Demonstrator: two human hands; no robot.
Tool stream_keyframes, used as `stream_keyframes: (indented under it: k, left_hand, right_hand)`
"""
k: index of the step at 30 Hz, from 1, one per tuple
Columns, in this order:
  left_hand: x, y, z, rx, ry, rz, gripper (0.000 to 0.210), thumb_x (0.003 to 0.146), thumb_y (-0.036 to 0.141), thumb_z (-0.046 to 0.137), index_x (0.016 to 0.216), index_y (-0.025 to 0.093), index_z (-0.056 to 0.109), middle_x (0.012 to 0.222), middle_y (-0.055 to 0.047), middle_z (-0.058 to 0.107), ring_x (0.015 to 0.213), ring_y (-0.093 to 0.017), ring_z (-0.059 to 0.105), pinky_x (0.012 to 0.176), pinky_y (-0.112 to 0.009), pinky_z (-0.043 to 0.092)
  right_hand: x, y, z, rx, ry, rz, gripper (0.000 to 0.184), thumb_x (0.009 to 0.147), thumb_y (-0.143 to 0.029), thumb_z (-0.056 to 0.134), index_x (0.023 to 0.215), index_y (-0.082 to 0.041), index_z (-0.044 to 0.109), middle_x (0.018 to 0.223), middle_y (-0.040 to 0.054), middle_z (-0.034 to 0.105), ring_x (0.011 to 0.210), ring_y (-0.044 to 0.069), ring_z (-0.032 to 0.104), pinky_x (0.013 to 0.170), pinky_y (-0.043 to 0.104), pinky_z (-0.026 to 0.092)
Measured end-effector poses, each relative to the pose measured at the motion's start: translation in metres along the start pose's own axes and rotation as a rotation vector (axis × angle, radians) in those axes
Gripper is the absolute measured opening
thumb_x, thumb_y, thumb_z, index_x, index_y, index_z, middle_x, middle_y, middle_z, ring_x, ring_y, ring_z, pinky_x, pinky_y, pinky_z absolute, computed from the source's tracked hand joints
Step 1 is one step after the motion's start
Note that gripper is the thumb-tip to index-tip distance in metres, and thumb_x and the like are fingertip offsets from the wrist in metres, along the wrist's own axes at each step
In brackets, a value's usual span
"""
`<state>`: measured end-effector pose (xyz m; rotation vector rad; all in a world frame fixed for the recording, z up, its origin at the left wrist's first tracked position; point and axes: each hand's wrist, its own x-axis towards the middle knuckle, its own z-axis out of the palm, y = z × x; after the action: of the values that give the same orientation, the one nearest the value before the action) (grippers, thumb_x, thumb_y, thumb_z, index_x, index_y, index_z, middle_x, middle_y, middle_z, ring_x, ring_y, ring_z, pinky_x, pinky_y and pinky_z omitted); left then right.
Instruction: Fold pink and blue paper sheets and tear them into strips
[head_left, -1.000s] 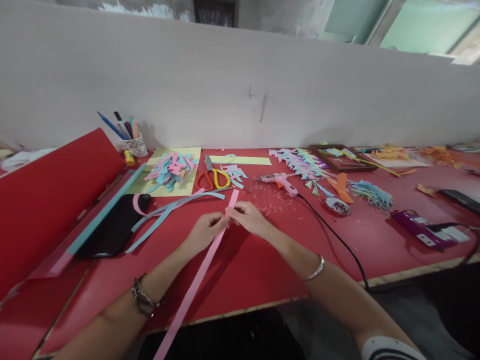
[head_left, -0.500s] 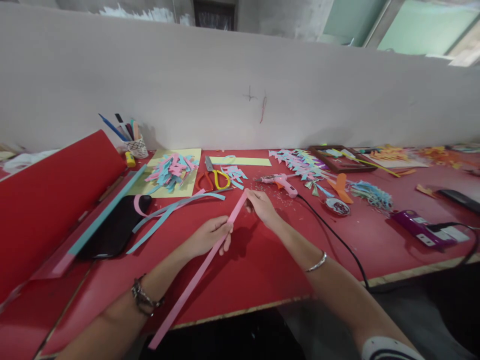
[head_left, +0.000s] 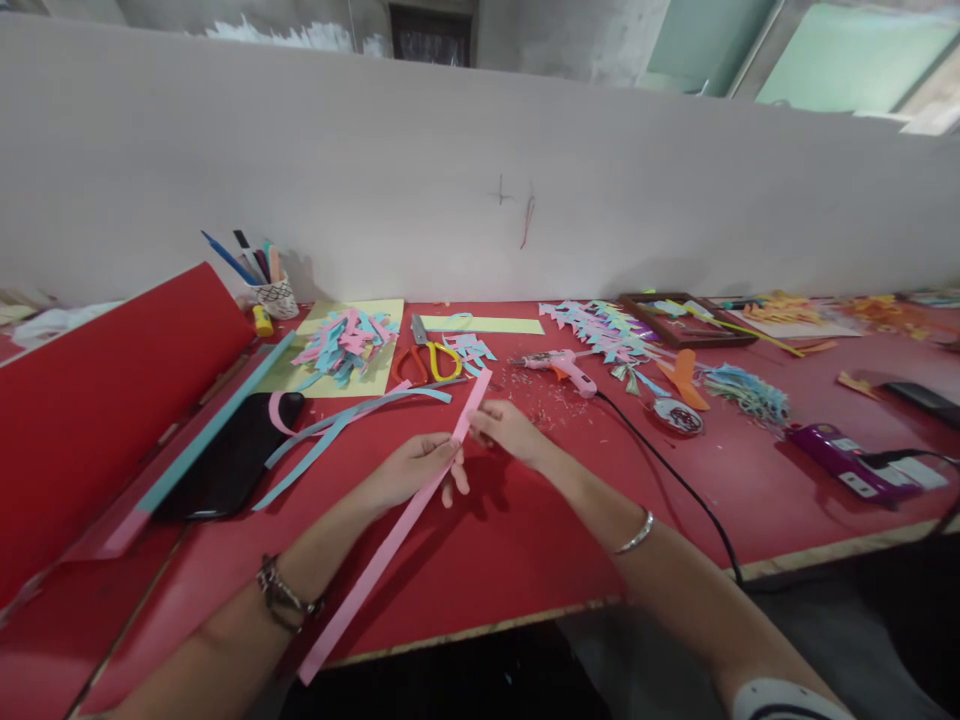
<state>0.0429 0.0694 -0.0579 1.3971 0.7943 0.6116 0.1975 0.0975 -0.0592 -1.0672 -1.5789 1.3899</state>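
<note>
A long pink paper strip (head_left: 379, 568) runs slantwise over the red table, its lower end hanging past the front edge. My left hand (head_left: 416, 468) pinches it near the upper part between thumb and fingers. Just above that grip, my right hand (head_left: 514, 432) has its curled fingertips at the strip's right edge; the contact is partly hidden. The strip's top end sticks up free beyond both hands. Beyond it lie scissors (head_left: 420, 350) with red and yellow handles, and small cut pieces of paper (head_left: 469, 350).
Blue and pink strips (head_left: 322, 440) and a black phone-like slab (head_left: 229, 455) lie left. A paper pile (head_left: 345, 345) rests on yellow sheets. Rightward are a pink glue gun (head_left: 562, 368) with a black cord, paper garlands (head_left: 600, 330) and a purple power strip (head_left: 844, 460).
My right hand has slid down from the strip's top end to nearer my left hand, leaving the tip free. My left hand keeps its grip.
</note>
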Motion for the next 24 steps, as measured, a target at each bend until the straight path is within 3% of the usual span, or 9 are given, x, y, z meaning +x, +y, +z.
stream_keyframes:
  k: [2, 4, 9, 13, 18, 24]
  left_hand:
    - [0.001, -0.001, 0.0, 0.001, 0.001, -0.005, 0.038, 0.071, 0.054, 0.048, 0.064, 0.017, 0.045, 0.051, 0.003, 0.06, 0.037, -0.008, 0.05, 0.044, -0.021, 0.037]
    - [0.002, -0.004, 0.0, -0.003, -0.01, -0.005, 0.04, 0.069, 0.056, 0.049, 0.065, 0.017, 0.045, 0.052, 0.003, 0.059, 0.037, -0.008, 0.05, 0.043, -0.021, 0.037]
    - [0.002, -0.007, -0.002, 0.055, -0.051, -0.027, 0.04, 0.071, 0.057, 0.046, 0.067, 0.017, 0.045, 0.05, 0.003, 0.059, 0.038, -0.008, 0.051, 0.043, -0.021, 0.037]
    - [-0.001, -0.005, -0.004, 0.105, -0.083, -0.065, 0.036, 0.073, 0.053, 0.045, 0.067, 0.017, 0.045, 0.049, 0.003, 0.059, 0.039, -0.008, 0.051, 0.043, -0.02, 0.037]
    - [-0.003, -0.003, -0.008, 0.088, -0.134, -0.108, 0.035, 0.071, 0.052, 0.049, 0.068, 0.017, 0.046, 0.049, 0.004, 0.06, 0.04, -0.008, 0.052, 0.044, -0.02, 0.038]
    - [-0.001, -0.001, -0.007, 0.062, -0.074, -0.088, 0.029, 0.07, 0.045, 0.055, 0.07, 0.016, 0.051, 0.061, 0.001, 0.065, 0.045, -0.008, 0.055, 0.05, -0.021, 0.04]
  right_hand:
    - [-0.003, -0.001, 0.005, -0.013, -0.162, 0.033, 0.041, 0.058, -0.055, 0.058, 0.051, -0.016, 0.047, 0.045, -0.0048, 0.047, 0.041, 0.005, 0.04, 0.044, 0.019, 0.031]
    - [-0.004, -0.002, 0.008, -0.024, -0.242, 0.038, 0.039, 0.061, -0.053, 0.058, 0.052, -0.015, 0.049, 0.049, -0.0036, 0.051, 0.045, 0.005, 0.042, 0.046, 0.019, 0.033]
    - [-0.002, -0.001, 0.001, -0.118, -0.25, 0.032, 0.038, 0.065, -0.05, 0.056, 0.05, -0.015, 0.05, 0.044, -0.0046, 0.048, 0.04, 0.004, 0.04, 0.044, 0.019, 0.031]
    - [0.001, 0.0, -0.01, -0.224, -0.178, 0.052, 0.046, 0.067, -0.053, 0.054, 0.041, -0.016, 0.046, 0.036, -0.0045, 0.044, 0.035, 0.004, 0.038, 0.043, 0.019, 0.03]
    - [0.004, 0.0, -0.018, -0.261, 0.003, 0.021, 0.052, 0.066, -0.058, 0.051, 0.036, -0.016, 0.044, 0.032, -0.0044, 0.041, 0.033, 0.004, 0.035, 0.042, 0.02, 0.03]
    - [0.001, 0.0, -0.006, -0.238, 0.145, -0.009, 0.051, 0.068, -0.059, 0.047, 0.038, -0.018, 0.041, 0.033, -0.0049, 0.039, 0.033, 0.005, 0.034, 0.04, 0.02, 0.027]
